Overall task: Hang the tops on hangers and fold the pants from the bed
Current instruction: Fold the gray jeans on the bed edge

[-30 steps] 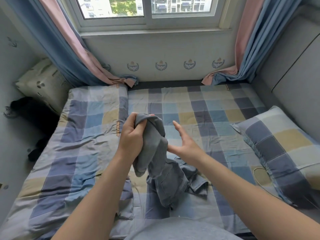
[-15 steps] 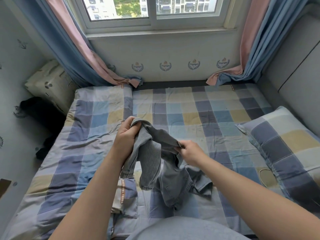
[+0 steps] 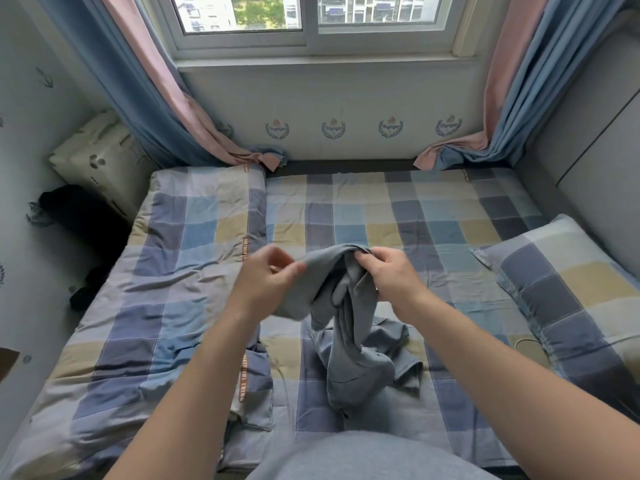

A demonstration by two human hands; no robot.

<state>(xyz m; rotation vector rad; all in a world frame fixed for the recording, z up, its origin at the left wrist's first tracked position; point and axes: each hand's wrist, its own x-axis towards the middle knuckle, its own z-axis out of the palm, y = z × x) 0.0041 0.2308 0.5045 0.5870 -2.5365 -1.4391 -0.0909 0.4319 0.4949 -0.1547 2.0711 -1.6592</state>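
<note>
A pair of grey-blue pants (image 3: pixel 349 327) hangs bunched in front of me over the checked bed (image 3: pixel 381 209). My left hand (image 3: pixel 266 282) pinches one end of the top edge of the cloth. My right hand (image 3: pixel 391 275) grips the same edge a short way to the right. The fabric stretches between both hands. The lower part of the pants trails down and lies crumpled on the sheet near me. No hanger and no top is in view.
A folded checked quilt (image 3: pixel 180 271) covers the bed's left half. A matching pillow (image 3: pixel 561 285) lies at the right by the grey headboard (image 3: pixel 595 140). Curtains (image 3: pixel 162 98) drape onto the far bed corners. A beige bag (image 3: pixel 100 161) and dark clothes (image 3: pixel 76 216) sit left of the bed.
My right hand has taken hold of the top edge of the pants. Both hands have drawn apart and spread that edge between them.
</note>
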